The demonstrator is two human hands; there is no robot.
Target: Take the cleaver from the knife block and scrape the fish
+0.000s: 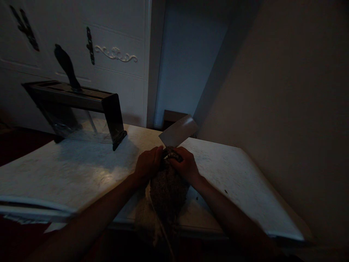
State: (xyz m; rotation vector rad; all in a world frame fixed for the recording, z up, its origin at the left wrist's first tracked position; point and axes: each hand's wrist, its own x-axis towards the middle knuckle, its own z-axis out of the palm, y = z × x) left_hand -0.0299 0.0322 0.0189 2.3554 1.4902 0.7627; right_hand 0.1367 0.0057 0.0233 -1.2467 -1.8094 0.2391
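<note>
A flat, wide metal blade (178, 130), roughly rectangular, points up and away from between my hands. My left hand (149, 162) is closed beside the blade's lower end, its thumb against a dark grip-like piece. From the other side, my right hand (187, 164) closes on that dark, bumpy piece. Under and between the hands, a brown, rough-textured cloth-like thing (169, 189) with a pale edge hangs down over the table's near side. Dim light and the fingers hide where the blade joins what the hands hold.
A black frame with clear panels and an upright handle (73, 91) stands at left on the pale marbled table (131, 145). Small dark bits (225, 191) lie at right. White cabinet doors (117, 40) rise behind; a wall (272, 91) borders the right.
</note>
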